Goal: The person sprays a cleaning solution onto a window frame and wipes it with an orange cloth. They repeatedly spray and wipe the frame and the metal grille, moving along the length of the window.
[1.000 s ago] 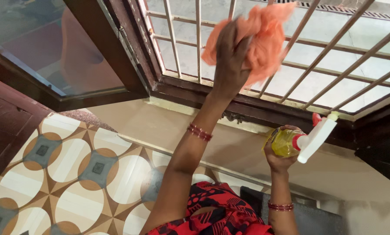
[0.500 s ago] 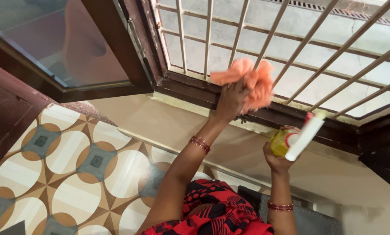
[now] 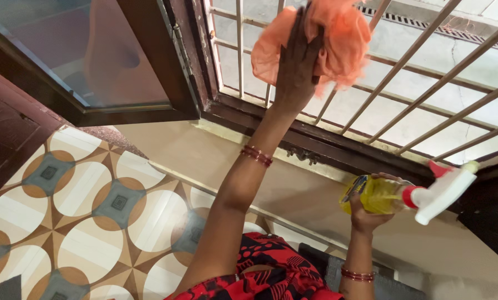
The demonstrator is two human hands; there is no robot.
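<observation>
**Head view: cloth on window grille, spray bottle held below**

The left hand (image 3: 296,64) is reaching up and pressing an orange cloth (image 3: 338,39) against the white metal grille (image 3: 421,83) of the window. Its fingers are lying extended and close together, flat over the cloth, which is bunching out on both sides of the hand, to the left and to the right. The cloth is sitting on the upper bars, far from the person, above the dark brown window frame (image 3: 315,139).

The right hand (image 3: 371,208) is gripping a yellow spray bottle (image 3: 374,194) lower and to the right, just below the frame. Its fingers are wrapping around the bottle body. The white and red trigger head (image 3: 443,186) is pointing right. Whether a finger is resting on the trigger cannot be determined.

An open glazed sash (image 3: 93,61) is standing at the left. Patterned floor tiles (image 3: 93,205) are lying near the person, at the lower left.
</observation>
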